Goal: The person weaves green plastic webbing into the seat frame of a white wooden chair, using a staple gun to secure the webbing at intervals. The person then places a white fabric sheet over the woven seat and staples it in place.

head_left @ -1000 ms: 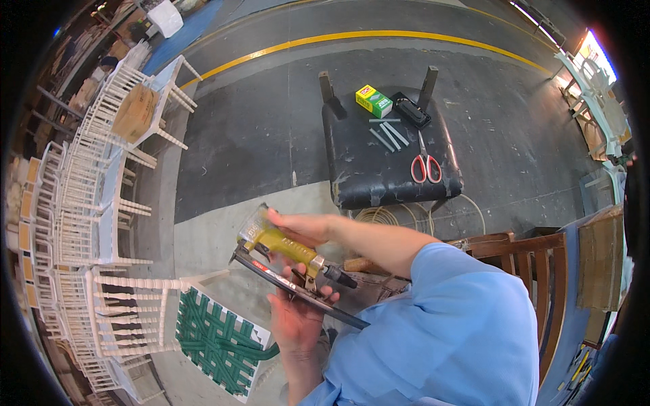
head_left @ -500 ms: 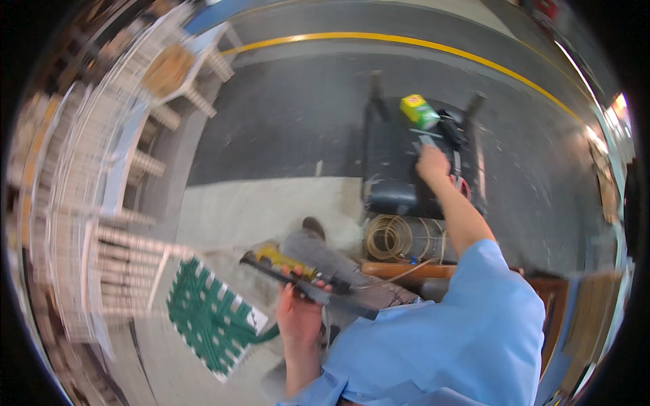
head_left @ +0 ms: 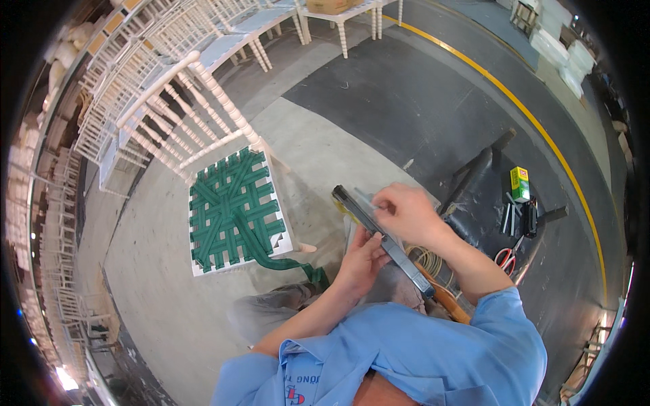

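My left hand [head_left: 363,262] is closed around a staple gun [head_left: 403,260], yellow on one side, with its long grey magazine turned up toward me. Just above the magazine, my right hand [head_left: 410,211] pinches a thin grey strip [head_left: 364,198] that looks like a stick of staples. To the left stands a white chair [head_left: 217,78] with turned spindles. Its seat is woven with green webbing [head_left: 233,203], and a loose green strap [head_left: 281,264] trails off the seat toward my leg.
At right, a black stool [head_left: 467,196] bears a yellow-green box [head_left: 519,184], grey strips [head_left: 509,215], a black tool [head_left: 531,218] and red-handled scissors [head_left: 506,257]. Coiled tubing [head_left: 428,260] lies below. More white chairs [head_left: 183,34] line the far left.
My right hand has left the stool's top and come to the staple gun with a grey strip. The view has swung left, and the staple gun now has its magazine upward.
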A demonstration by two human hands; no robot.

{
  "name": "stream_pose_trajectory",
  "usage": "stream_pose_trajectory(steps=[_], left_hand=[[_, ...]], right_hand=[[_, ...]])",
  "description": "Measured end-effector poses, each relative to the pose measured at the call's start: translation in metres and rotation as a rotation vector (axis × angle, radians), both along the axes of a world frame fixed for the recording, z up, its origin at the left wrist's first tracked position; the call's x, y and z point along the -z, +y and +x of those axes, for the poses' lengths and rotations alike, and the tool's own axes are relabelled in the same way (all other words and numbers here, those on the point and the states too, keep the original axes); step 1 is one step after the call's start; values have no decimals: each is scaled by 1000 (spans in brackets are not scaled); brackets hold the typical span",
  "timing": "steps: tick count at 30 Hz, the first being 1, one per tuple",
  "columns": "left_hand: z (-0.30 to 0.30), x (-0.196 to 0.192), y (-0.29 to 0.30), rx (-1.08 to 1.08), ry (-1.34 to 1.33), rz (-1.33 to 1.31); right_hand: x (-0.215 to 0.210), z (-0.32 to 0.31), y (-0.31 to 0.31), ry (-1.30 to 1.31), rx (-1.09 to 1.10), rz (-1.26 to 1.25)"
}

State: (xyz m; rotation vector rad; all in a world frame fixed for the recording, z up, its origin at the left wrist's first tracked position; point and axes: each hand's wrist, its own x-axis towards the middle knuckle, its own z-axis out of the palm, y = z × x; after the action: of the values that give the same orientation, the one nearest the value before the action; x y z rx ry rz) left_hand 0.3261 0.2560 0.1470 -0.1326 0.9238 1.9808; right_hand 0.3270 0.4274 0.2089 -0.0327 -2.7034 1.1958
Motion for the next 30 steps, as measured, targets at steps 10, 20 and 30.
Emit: stream_pose_trajectory(steps=[10, 20, 30], left_hand=[[12, 5, 2, -111, 58, 40], [18, -29, -19, -134, 262, -18], [8, -39, -43, -56, 173, 16]], right_hand=[[12, -13, -48, -82, -84, 226], [77, -22, 13, -540, 160, -646], [76, -29, -35, -680, -71, -1767]])
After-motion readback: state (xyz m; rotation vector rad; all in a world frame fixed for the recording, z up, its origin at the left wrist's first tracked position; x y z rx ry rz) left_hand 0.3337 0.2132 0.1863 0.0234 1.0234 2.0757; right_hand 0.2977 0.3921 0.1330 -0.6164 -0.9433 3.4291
